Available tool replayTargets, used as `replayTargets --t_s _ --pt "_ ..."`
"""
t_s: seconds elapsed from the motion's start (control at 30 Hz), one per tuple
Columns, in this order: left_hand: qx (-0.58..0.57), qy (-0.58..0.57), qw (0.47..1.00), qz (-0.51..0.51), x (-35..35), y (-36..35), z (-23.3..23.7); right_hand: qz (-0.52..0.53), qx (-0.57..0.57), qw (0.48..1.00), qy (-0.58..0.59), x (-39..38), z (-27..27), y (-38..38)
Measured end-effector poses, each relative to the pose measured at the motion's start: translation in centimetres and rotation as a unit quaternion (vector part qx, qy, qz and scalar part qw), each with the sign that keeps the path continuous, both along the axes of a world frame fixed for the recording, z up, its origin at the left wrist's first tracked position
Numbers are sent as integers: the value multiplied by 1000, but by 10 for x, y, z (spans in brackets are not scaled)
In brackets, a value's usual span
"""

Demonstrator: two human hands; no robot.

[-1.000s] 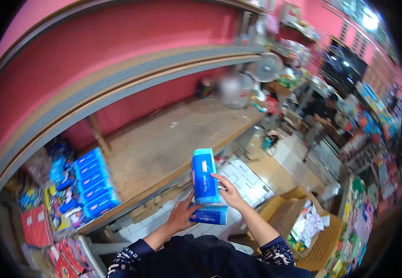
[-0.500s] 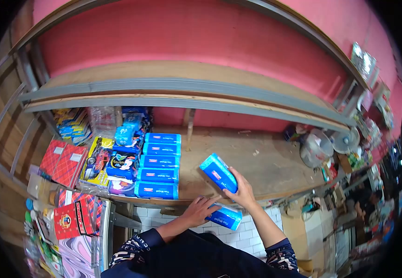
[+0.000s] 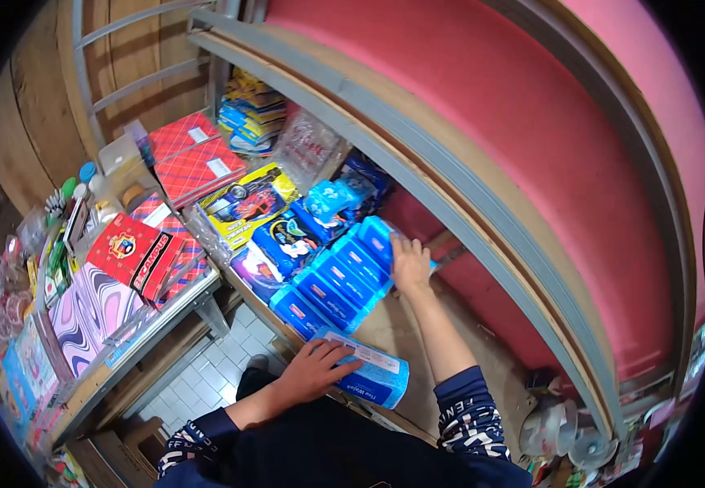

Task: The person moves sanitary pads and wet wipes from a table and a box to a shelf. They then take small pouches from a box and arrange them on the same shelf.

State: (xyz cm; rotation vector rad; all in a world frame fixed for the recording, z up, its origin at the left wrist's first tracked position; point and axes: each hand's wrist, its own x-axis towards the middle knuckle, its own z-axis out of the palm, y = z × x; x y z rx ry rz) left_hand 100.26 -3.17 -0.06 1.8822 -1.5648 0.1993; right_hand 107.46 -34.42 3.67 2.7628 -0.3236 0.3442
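My left hand [image 3: 317, 368] is closed on a blue tissue pack [image 3: 383, 384], held in front of my body at the shelf's front edge. My right hand [image 3: 411, 265] reaches to the back end of a row of blue tissue packs [image 3: 338, 290] on the lower shelf. Its fingers are wrapped round a tissue pack [image 3: 432, 266], of which only a blue bit shows past the hand; the rest is hidden. Left of the row lie a dark blue pack [image 3: 286, 237] and a light blue pack [image 3: 338, 198].
A yellow toy box [image 3: 251, 203] and red plaid boxes [image 3: 198, 159] stand farther left. A red Campus book [image 3: 137, 254] lies on the side counter. The upper shelf's metal edge [image 3: 417, 154] runs above my right hand. Plastic tubs [image 3: 549, 427] stand at the right end.
My view has turned left. My right hand has carried its tissue pack from over the bare board to the row's back end. My left hand still holds its pack near my body.
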Motion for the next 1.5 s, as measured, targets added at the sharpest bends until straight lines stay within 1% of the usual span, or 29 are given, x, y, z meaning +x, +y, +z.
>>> replayTargets --t_s 0.07,0.17,0.27,0.37,0.47,0.5,0.6,0.63,0.73,0.8,0.93,0.97,1.0,1.03,1.13,1.23,1.33,1.37,1.47,1.5 --pt "2 1 1000 4 20 9 0 -80 55 993 61 27 12 -3" --pt "15 6 1000 -13 53 17 5 -128 52 985 105 58 9 -15" --pt "16 -20 999 -27 80 19 -4 -117 155 977 86 83 -20 -58" --pt "10 -17 998 -57 97 19 -13 -124 284 949 56 90 -49 -102" --pt "3 -24 997 -79 111 16 -10 -128 341 929 64 88 -68 -131" --pt "-3 -19 996 -82 114 14 -9 -113 362 923 66 85 -92 -159" --pt "-11 -15 997 -78 120 5 -6 -147 444 880 82 85 -92 -167" --pt "-14 -12 996 -82 121 2 -4 -144 462 869 98 89 -91 -170" --pt "-15 -19 996 -86 127 -5 1 -144 502 840 145 97 -96 -193" --pt "-6 -33 996 -81 128 -6 0 -176 476 841 189 99 -93 -200" --pt "-13 -1 995 -102 133 -4 -1 -225 405 846 264 98 -94 -203" --pt "-10 -1 995 -101 134 -4 -1 -203 469 831 217 95 -101 -205" --pt "-6 -2 995 -101 135 -4 -1 -180 531 811 168 91 -118 -217" --pt "-4 -1 995 -98 137 -4 0 -157 590 783 119 93 -129 -219" --pt "1 -6 996 -87 137 -7 -3 -119 512 836 160 120 -148 -218" --pt "4 -32 997 -66 133 -11 -11 -194 444 861 156 128 -142 -195" --pt "7 -32 998 -56 131 -12 -9 -162 419 892 56 109 -140 -164" --pt "8 -30 998 -54 130 -13 -10 -138 434 890 12 104 -142 -160" --pt "0 -44 999 -30 127 -18 -22 -89 307 946 -48 96 -106 -108" --pt "-6 -52 998 -21 125 -20 -25 -27 307 949 -68 91 -94 -93"
